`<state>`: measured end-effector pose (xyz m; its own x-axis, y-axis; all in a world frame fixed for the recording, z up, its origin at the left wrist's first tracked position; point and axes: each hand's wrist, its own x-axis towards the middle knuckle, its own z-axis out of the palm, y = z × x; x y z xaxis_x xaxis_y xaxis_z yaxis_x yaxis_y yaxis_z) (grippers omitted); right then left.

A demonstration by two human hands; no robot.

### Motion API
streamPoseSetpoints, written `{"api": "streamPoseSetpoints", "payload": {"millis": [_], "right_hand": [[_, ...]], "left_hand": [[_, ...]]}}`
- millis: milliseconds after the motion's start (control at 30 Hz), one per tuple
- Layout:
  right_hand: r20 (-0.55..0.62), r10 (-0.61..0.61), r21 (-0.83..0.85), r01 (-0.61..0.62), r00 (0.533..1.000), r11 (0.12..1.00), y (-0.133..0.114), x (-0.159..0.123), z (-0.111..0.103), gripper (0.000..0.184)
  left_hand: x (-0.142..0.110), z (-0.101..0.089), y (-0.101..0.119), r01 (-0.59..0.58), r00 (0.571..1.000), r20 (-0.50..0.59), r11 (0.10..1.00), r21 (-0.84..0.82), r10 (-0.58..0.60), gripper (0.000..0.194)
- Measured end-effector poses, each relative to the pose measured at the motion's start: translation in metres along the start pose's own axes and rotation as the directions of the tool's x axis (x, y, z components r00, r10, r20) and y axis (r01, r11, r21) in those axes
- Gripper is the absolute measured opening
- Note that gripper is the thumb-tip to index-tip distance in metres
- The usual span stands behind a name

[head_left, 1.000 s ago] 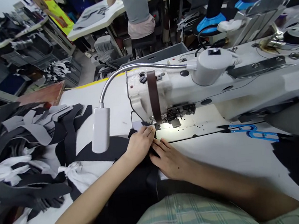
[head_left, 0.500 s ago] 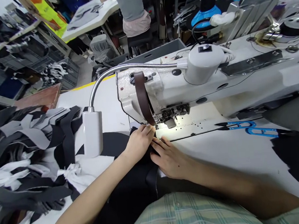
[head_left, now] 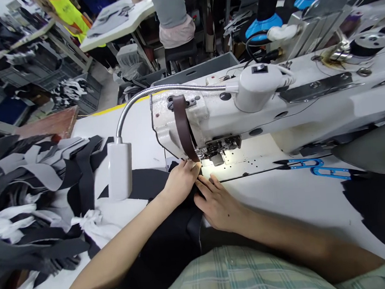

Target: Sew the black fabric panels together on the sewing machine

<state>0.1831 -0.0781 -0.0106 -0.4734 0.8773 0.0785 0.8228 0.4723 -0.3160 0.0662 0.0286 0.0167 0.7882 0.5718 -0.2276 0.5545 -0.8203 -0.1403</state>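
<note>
At the needle end of a white sewing machine [head_left: 217, 120], both my hands work on black fabric [head_left: 167, 236]. My left hand [head_left: 180, 184] is closed with its fingertips on the fabric, right beside the presser foot area. Just right of it my right hand [head_left: 219, 203] lies low, fingers stretched forward and resting on the fabric's edge and the machine bed. The fabric trails from under my hands down toward my lap. My fingers hide the fabric's edge at the needle. A brown strap [head_left: 184, 127] hangs in front of the machine head.
A lamp [head_left: 120, 171] on a bent metal neck hangs left of my hands. Blue thread snips [head_left: 315, 165] lie on the right of the table. Grey and black fabric strips [head_left: 46, 164] pile up at left. Another person [head_left: 171, 16] sits beyond the machine.
My hands stay almost in place at the needle. The view has shifted slightly, so the machine's right side and the snips appear a little further left.
</note>
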Motion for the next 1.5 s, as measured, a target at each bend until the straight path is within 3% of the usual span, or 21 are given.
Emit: {"api": "streamPoseSetpoints", "payload": {"millis": [167, 667, 1033, 1167, 1267, 1400, 1500], "right_hand": [[-0.015, 0.009, 0.002, -0.009, 1.0, 1.0, 0.001, -0.002, -0.001, 0.021], [-0.044, 0.009, -0.046, -0.011, 0.999, 0.999, 0.0, -0.003, 0.002, 0.021], [-0.139, -0.025, -0.115, 0.009, 0.99, 0.993, 0.015, 0.004, 0.021, 0.045], [-0.221, -0.043, -0.166, 0.006, 0.974, 0.986, 0.015, 0.005, 0.027, 0.045], [-0.271, -0.026, -0.189, -0.027, 0.962, 0.982, 0.013, 0.004, 0.022, 0.034], [-0.145, -0.098, -0.212, 0.065, 0.985, 0.975, 0.008, 0.002, 0.006, 0.022], [-0.043, -0.162, -0.254, 0.146, 0.986, 0.956, 0.003, 0.001, -0.003, 0.017]], "left_hand": [[-0.005, -0.003, 0.001, -0.017, 1.0, 0.009, 1.0, 0.01, 0.017, 0.02], [-0.011, -0.028, 0.01, 0.032, 0.971, 0.237, 0.999, -0.027, -0.025, 0.025], [0.01, -0.018, 0.004, -0.042, 0.991, 0.127, 0.999, -0.027, 0.045, 0.021], [0.011, -0.016, 0.0, -0.037, 0.994, 0.102, 0.998, 0.041, 0.032, 0.025], [0.0, -0.019, -0.021, 0.009, 1.0, 0.013, 0.999, 0.035, -0.009, 0.021], [-0.02, -0.032, -0.052, 0.12, 0.992, -0.048, 0.99, 0.071, -0.117, 0.029], [-0.031, -0.042, -0.043, 0.052, 0.999, 0.01, 0.997, 0.064, -0.053, 0.028]]}}
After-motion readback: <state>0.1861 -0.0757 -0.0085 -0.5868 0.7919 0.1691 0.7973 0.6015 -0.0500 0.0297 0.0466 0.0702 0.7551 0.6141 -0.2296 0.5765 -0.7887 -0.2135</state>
